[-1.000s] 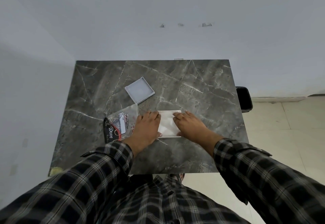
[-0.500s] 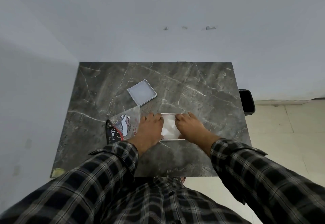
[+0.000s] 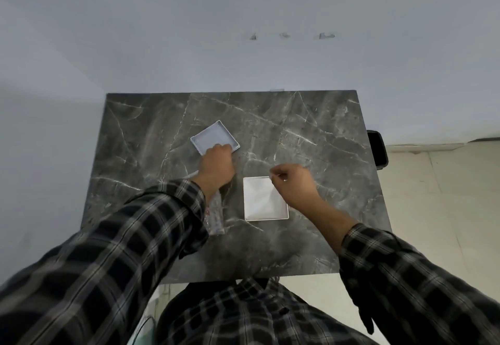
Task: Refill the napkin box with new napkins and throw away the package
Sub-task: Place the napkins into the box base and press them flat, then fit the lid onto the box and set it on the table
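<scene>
The white square napkin box [image 3: 263, 201] sits open on the dark marble table [image 3: 311, 133], with white napkins filling it. Its pale grey lid [image 3: 212, 139] lies upside down farther back and to the left. My left hand [image 3: 216, 164] reaches forward and its curled fingers close on the lid's near edge. Over the box's far right corner hovers my right hand [image 3: 293, 185], fingers curled in, with nothing visible in it. The clear plastic napkin package [image 3: 215, 217] lies left of the box, mostly hidden under my left forearm.
A black bin [image 3: 377, 148] stands on the floor just past the table's right edge. A pale wall rises behind the table and along its left side. Light floor tiles show at the right.
Both hands have come off the napkins in the box. My left hand moved forward and left onto the lid. My right hand lifted to the box's far right corner.
</scene>
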